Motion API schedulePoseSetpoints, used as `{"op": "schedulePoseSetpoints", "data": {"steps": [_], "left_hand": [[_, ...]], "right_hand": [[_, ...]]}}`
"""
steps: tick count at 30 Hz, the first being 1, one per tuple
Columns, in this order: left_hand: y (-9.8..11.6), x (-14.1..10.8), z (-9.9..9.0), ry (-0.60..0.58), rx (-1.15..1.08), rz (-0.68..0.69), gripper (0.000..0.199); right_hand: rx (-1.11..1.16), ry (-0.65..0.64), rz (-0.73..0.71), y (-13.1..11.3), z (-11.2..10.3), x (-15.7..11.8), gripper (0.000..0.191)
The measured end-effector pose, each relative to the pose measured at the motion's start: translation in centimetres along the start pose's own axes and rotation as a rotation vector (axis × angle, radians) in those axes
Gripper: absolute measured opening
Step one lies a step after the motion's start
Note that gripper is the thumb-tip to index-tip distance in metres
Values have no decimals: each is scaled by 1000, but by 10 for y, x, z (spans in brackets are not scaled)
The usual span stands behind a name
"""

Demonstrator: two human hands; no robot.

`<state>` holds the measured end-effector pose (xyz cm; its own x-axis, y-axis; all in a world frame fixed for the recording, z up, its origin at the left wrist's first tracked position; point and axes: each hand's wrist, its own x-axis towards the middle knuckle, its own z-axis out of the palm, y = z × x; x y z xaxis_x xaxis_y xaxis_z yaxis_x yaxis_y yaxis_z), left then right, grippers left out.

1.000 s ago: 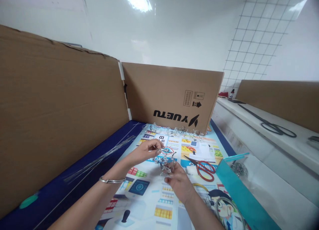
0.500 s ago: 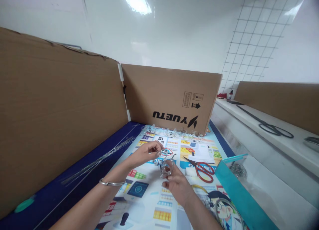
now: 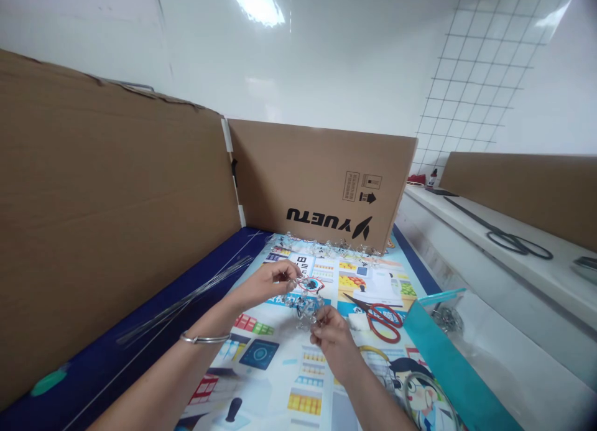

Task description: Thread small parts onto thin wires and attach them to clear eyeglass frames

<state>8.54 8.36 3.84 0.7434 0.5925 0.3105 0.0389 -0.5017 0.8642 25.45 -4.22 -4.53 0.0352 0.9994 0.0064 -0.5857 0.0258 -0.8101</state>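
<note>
Between my hands hangs a small piece of clear beads on thin wire (image 3: 303,308), just above the printed mat. My left hand (image 3: 273,282) pinches its upper left side between thumb and fingers, a silver bangle on that wrist. Lower down on the right, my right hand (image 3: 333,338) pinches the near right edge of the beadwork with closed fingertips. The beads' exact shape is too small to make out. Red-handled scissors (image 3: 385,322) lie on the mat to the right of my right hand.
A row of clear beaded pieces (image 3: 326,249) lies along the back cardboard panel (image 3: 321,176). Straight wires (image 3: 186,300) lie at left beside another cardboard wall (image 3: 112,219). A teal-edged box (image 3: 448,356) with coiled wire (image 3: 448,319) stands at right. A wire coil (image 3: 431,393) lies nearer.
My left hand has shifted slightly left. My right hand has turned and closed its fingertips on the beadwork's lower right edge, and the piece is now spread more between both hands.
</note>
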Motion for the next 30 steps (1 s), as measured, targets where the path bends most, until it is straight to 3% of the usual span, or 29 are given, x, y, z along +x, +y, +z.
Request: {"op": "schedulePoseSetpoints", "data": {"steps": [7, 18, 30], "left_hand": [[12, -1, 1, -10, 190, 83, 13], [15, -1, 2, -51, 226, 102, 11], [26, -2, 5, -116, 296, 135, 3]], "right_hand": [[16, 12, 7, 4, -3, 3, 29], [189, -69, 28, 1, -9, 2, 6], [75, 0, 53, 11, -10, 4, 9]]}}
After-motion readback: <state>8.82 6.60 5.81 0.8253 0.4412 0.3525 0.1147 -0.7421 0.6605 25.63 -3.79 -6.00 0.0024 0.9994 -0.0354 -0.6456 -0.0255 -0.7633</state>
